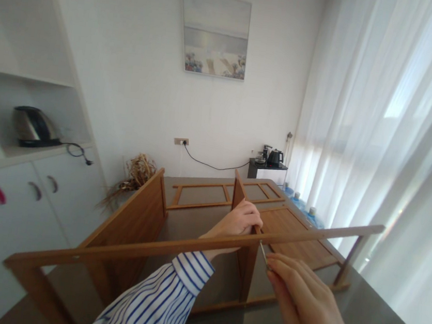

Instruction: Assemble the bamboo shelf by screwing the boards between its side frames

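Friend: ok so what have you got your hands on there?

Me: Two different things. My left hand (238, 219) reaches over the long wooden rail (131, 248) with its fingers curled round the upright middle panel (239, 189), close to where panel and rail meet. My right hand (305, 289) is on my side of the rail, pinching a thin metal tool (263, 252) in its fingertips.

Friend: and the tip of that thing?

Me: Right at the rail, just by the middle panel (can't make out what it's sitting in, it's way too small from here). The hands are near each other but not touching.

Friend: where's the whole wooden thing, the floor?

Me: Nah, it's up on the grey desk (385, 316). A wide side panel (132, 215) stands up to the left of my striped sleeve (157, 296), and the rail runs crosswise in front of me, its right end tilted a bit higher.

Friend: other bits lying around?

Me: Yep, a slatted frame (199, 205) lies flat toward the far edge, and a flat panel (290, 225) lies to the right of the middle one, with blue water bottles (313, 217) beyond it by the curtain (348, 94).
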### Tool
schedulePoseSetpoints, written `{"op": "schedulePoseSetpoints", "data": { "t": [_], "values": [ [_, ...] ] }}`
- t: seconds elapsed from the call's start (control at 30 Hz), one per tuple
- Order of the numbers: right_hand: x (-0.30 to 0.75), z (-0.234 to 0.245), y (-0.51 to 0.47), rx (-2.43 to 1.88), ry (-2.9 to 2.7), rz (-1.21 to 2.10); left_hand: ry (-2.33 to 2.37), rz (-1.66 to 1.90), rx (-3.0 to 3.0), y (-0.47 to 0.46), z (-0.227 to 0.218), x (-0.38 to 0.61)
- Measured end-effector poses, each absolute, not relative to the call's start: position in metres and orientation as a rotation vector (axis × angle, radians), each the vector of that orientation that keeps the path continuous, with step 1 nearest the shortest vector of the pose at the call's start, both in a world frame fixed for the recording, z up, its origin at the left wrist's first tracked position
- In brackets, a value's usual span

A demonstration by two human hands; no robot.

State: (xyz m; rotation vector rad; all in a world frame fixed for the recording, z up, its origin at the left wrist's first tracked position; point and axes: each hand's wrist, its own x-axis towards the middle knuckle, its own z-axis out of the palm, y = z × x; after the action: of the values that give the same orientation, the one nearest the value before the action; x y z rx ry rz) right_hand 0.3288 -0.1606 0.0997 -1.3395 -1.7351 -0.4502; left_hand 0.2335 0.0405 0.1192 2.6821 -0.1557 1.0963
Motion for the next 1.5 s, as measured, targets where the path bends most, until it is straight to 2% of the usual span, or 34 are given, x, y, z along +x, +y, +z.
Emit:
{"op": "schedulePoseSetpoints", "data": {
  "t": [0.07, 0.17, 0.5, 0.6, 0.9, 1.2, 1.27, 1.43, 1.5],
  "values": [
    [0.336, 0.111, -0.166, -1.331, -1.905, -0.801, -0.156, 1.104, 2.668, 0.041, 0.119, 0.234],
    [0.338, 0.125, -0.170, -1.308, -2.006, -1.097, -0.155, 1.093, 2.660, 0.041, 0.118, 0.234],
    [0.328, 0.125, -0.170, -1.306, -2.159, -1.196, -0.121, 1.086, 2.671, 0.040, 0.118, 0.233],
    [0.327, 0.117, -0.167, -1.329, -2.059, -1.059, -0.105, 1.067, 2.674, 0.040, 0.118, 0.233],
    [0.305, 0.089, -0.153, -1.396, -1.418, -0.143, -0.161, 1.092, 2.678, 0.042, 0.118, 0.234],
    [0.283, 0.078, -0.145, -1.305, -0.926, 0.198, -0.142, 1.074, 2.675, 0.041, 0.118, 0.232],
    [0.287, 0.076, -0.146, -1.320, -1.005, 0.105, -0.145, 1.079, 2.672, 0.041, 0.118, 0.232],
    [0.307, 0.081, -0.149, -1.368, -1.457, -0.496, -0.113, 1.072, 2.683, 0.041, 0.117, 0.233],
    [0.310, 0.087, -0.149, -1.377, -1.533, -0.618, -0.112, 1.065, 2.680, 0.041, 0.117, 0.233]
  ]
}}
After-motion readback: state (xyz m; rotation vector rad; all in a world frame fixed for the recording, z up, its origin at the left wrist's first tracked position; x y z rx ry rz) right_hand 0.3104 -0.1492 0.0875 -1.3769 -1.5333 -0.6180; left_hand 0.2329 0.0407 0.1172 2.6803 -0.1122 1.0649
